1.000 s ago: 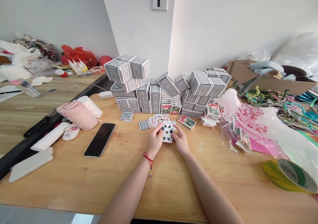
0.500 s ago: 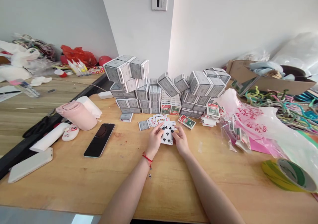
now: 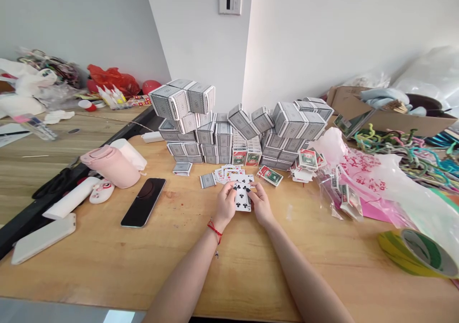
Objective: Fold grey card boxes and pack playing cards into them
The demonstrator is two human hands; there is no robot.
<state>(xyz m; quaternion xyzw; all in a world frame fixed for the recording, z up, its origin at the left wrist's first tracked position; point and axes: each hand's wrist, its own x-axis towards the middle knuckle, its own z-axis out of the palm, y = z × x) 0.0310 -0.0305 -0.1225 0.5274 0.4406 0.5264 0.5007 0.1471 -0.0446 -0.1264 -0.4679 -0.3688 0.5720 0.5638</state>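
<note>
Between my two hands are playing cards (image 3: pixel 243 203), the front one a five of clubs facing me. My left hand (image 3: pixel 225 202) grips their left edge, its thumb on the face. On the opposite edge my right hand (image 3: pixel 262 204) pinches them too, thumb in front; the fingers behind are partly hidden. Just beyond lie loose face-up cards (image 3: pixel 222 174), and a face-down card (image 3: pixel 207 180) is left of them. A red and green card box (image 3: pixel 270 176) rests to the right of the loose cards. A small folded-card piece (image 3: pixel 182 168) stands farther left.
Stacked blocks of grey-backed cards (image 3: pixel 216 141) form a wall at the back. A phone (image 3: pixel 144 202) and a pink cup (image 3: pixel 111 166) are on the left. To the right lie a plastic bag (image 3: pixel 373 170) and a yellow-green tape roll (image 3: pixel 416 252).
The held five of clubs has shifted slightly down and right, showing more of another card behind its top. My left hand has moved a little right; my right hand stays nearly in place.
</note>
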